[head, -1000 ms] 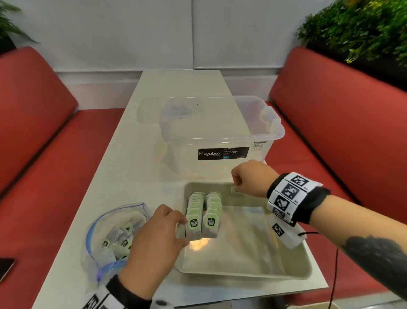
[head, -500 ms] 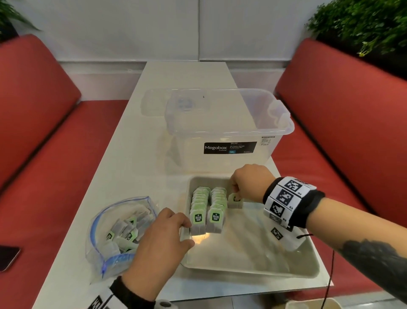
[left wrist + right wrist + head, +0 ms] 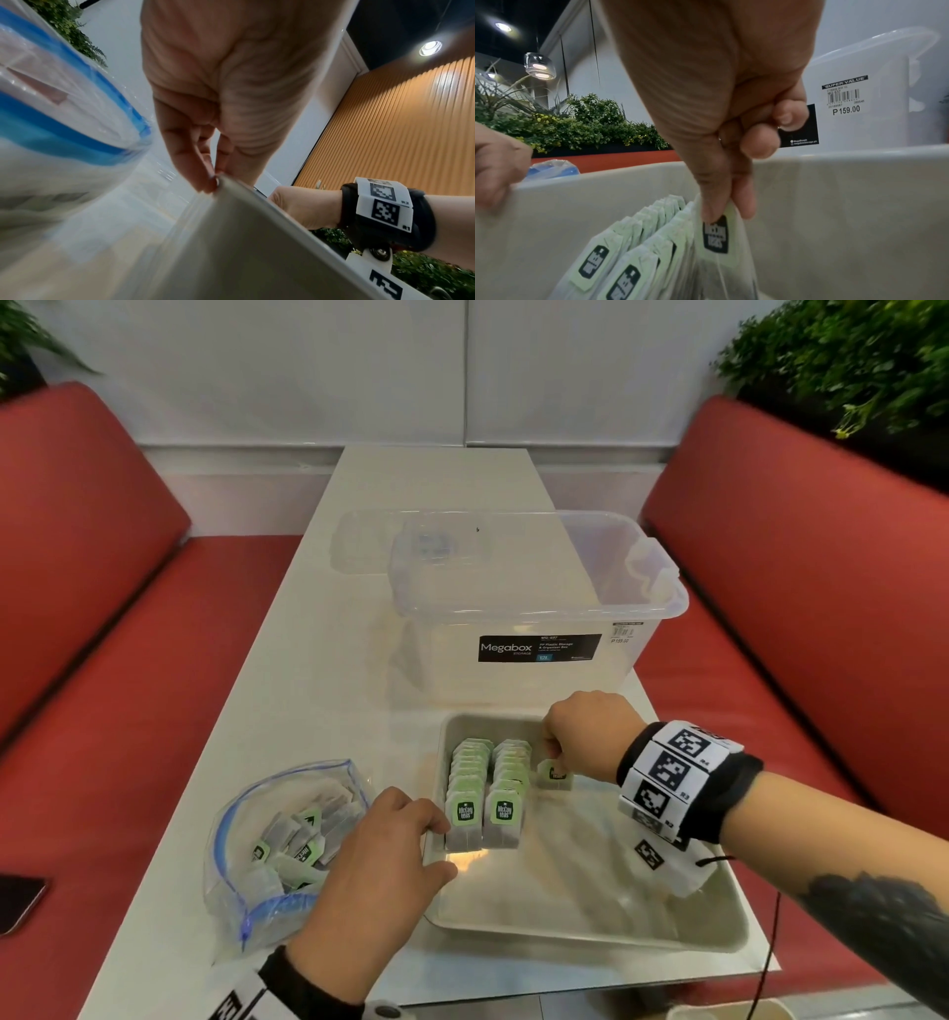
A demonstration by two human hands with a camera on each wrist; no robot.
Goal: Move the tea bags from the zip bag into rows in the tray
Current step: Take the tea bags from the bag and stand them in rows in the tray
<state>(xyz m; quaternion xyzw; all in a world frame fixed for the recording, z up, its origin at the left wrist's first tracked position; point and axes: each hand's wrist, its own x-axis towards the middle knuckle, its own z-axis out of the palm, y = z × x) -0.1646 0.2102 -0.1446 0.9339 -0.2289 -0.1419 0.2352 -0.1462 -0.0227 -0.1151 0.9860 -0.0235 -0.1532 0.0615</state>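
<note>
A metal tray [image 3: 590,929] lies at the near right of the white table. Two upright rows of green-tagged tea bags [image 3: 485,793] stand along its left side; the right wrist view shows the rows [image 3: 618,253] too. My right hand [image 3: 557,760] pinches one tea bag [image 3: 555,774] by its top, just right of the second row near the tray's far wall. Thumb and forefinger of that hand [image 3: 727,213] hold the bag's tag [image 3: 716,235]. My left hand [image 3: 441,845] grips the tray's left rim [image 3: 231,184]. The zip bag [image 3: 277,845], open, holds several loose tea bags.
A clear Megabox storage box [image 3: 539,608] stands right behind the tray, with a clear lid [image 3: 369,541] at its far left. Red benches flank the table. A dark phone [image 3: 20,901] lies on the left bench. The tray's right half holds no bags.
My right hand has lowered the pinched tea bag into the tray beside the second row. The left hand has stayed on the tray's rim.
</note>
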